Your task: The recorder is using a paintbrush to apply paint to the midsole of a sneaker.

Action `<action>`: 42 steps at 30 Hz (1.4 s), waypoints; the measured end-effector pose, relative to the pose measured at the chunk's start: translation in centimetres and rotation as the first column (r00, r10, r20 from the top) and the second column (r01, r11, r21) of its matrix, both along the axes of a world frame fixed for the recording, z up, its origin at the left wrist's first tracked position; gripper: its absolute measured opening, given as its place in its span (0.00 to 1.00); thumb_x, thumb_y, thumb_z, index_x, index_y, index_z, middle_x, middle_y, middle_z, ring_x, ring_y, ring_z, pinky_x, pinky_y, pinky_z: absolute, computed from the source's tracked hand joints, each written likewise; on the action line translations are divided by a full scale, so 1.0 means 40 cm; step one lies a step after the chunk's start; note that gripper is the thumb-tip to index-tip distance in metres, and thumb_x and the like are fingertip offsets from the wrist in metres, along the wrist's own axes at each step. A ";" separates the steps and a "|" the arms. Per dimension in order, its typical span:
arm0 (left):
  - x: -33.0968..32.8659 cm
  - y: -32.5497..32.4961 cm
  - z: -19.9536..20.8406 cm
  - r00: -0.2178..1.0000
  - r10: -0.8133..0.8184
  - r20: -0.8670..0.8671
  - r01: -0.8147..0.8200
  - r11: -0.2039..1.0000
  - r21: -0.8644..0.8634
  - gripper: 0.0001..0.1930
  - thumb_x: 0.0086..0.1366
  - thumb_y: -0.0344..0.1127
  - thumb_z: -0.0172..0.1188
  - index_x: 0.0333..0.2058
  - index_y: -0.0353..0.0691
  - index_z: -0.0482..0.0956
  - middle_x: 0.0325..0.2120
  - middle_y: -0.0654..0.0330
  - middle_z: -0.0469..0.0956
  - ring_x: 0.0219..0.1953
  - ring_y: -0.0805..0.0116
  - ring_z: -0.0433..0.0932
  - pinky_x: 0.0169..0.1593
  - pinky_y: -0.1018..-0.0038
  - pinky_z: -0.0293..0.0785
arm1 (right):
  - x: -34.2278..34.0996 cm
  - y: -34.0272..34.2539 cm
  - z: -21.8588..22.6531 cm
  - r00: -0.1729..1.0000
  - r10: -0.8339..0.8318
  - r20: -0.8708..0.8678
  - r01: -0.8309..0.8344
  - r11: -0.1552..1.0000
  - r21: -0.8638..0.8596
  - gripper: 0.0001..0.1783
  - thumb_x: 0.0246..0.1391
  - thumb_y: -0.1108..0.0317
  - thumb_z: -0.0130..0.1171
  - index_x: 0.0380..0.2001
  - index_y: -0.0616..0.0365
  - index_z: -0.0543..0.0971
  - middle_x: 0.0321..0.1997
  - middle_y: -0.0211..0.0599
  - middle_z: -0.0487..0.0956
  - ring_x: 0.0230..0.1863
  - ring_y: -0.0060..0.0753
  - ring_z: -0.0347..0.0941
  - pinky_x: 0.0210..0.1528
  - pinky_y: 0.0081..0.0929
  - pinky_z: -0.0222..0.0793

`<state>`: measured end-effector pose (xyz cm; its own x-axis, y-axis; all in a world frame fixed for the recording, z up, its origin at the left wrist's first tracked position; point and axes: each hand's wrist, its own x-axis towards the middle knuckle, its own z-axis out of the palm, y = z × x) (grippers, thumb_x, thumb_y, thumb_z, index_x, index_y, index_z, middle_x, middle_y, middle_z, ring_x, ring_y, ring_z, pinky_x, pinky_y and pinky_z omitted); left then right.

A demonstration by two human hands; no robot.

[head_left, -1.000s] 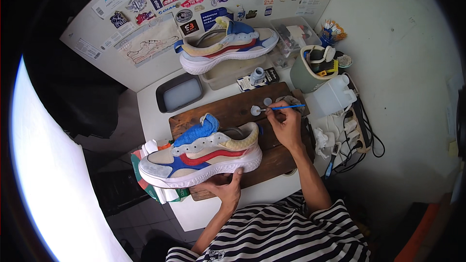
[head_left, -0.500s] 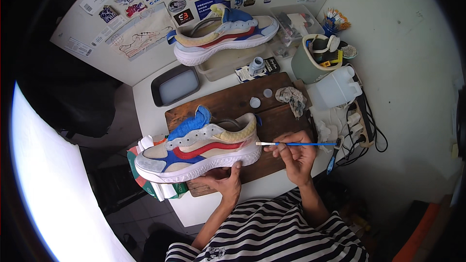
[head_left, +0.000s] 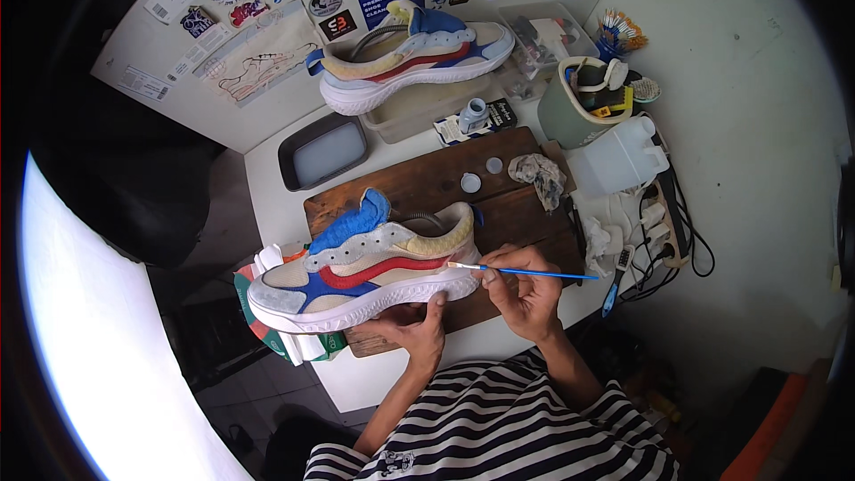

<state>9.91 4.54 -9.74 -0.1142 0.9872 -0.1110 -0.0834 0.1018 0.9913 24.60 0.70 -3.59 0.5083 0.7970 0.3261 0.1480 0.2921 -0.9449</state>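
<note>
My left hand (head_left: 417, 328) grips a sneaker (head_left: 356, 269) from below, its thumb pressed on the white sole near the heel. The sneaker is beige, red, blue and grey, with its toe pointing left and its blue tongue standing up; no laces show. Between the fingers of my right hand (head_left: 525, 294) is a thin blue paintbrush (head_left: 543, 273). The brush's pale tip is at the sneaker's side, by the rear end of the red stripe; whether it touches I cannot tell. Under the sneaker lies a dark wooden board (head_left: 525, 230).
A matching sneaker (head_left: 414, 62) rests on a clear plastic box (head_left: 419, 113) at the back. Around the board are a grey tray (head_left: 325, 153) of liquid, a small bottle (head_left: 473, 116), a crumpled rag (head_left: 537, 180), a green bucket (head_left: 561, 107), a white jug (head_left: 623, 158) and a power strip (head_left: 668, 214).
My right hand has moved left with the paintbrush, bringing its tip from behind the heel onto or over the sneaker's side. My left hand and the sneaker have hardly moved.
</note>
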 end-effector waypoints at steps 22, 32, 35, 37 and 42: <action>0.000 -0.001 -0.010 0.999 0.044 -0.029 -0.044 0.999 0.029 0.73 0.49 0.38 0.78 0.66 0.32 0.14 0.70 0.39 0.26 0.73 0.52 0.36 0.73 0.59 0.30 | 0.000 0.003 -0.002 0.996 -0.035 0.078 0.033 0.999 0.021 0.06 0.58 0.78 0.60 0.37 0.66 0.73 0.34 0.47 0.81 0.34 0.31 0.79 0.37 0.24 0.75; -0.002 0.001 -0.018 1.000 0.015 -0.001 -0.015 0.998 0.061 0.71 0.51 0.34 0.76 0.66 0.33 0.14 0.70 0.41 0.30 0.73 0.53 0.39 0.73 0.59 0.32 | -0.004 0.007 -0.002 0.986 -0.048 0.158 0.045 0.999 0.021 0.06 0.58 0.79 0.59 0.37 0.66 0.72 0.34 0.48 0.81 0.35 0.31 0.79 0.37 0.24 0.75; -0.004 0.001 -0.013 1.000 0.011 -0.022 -0.009 0.998 0.063 0.71 0.51 0.34 0.76 0.66 0.33 0.14 0.70 0.40 0.31 0.72 0.53 0.39 0.73 0.59 0.32 | -0.003 0.004 0.002 0.988 -0.042 0.146 0.039 0.999 0.024 0.06 0.59 0.79 0.58 0.38 0.66 0.72 0.34 0.49 0.81 0.35 0.31 0.79 0.37 0.23 0.75; -0.005 0.001 -0.013 0.999 0.010 -0.044 -0.007 0.998 0.065 0.71 0.52 0.35 0.76 0.66 0.33 0.14 0.70 0.40 0.31 0.72 0.53 0.39 0.73 0.59 0.33 | -0.001 0.007 0.004 0.975 -0.031 0.221 0.021 0.999 0.048 0.06 0.59 0.79 0.58 0.39 0.66 0.72 0.35 0.50 0.81 0.35 0.29 0.79 0.36 0.22 0.74; -0.013 0.003 -0.029 0.995 0.027 -0.097 -0.017 0.995 0.099 0.71 0.51 0.36 0.76 0.67 0.33 0.15 0.70 0.40 0.31 0.72 0.52 0.39 0.73 0.59 0.34 | -0.009 0.006 -0.013 0.977 -0.031 0.213 0.024 0.999 0.033 0.07 0.60 0.79 0.57 0.39 0.67 0.71 0.35 0.49 0.81 0.34 0.27 0.78 0.34 0.20 0.74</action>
<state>9.39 4.66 -10.90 -0.1414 0.9900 -0.0014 0.0133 0.0033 0.9999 24.23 0.93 -4.10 0.4462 0.7717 0.4532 0.3536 0.3131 -0.8814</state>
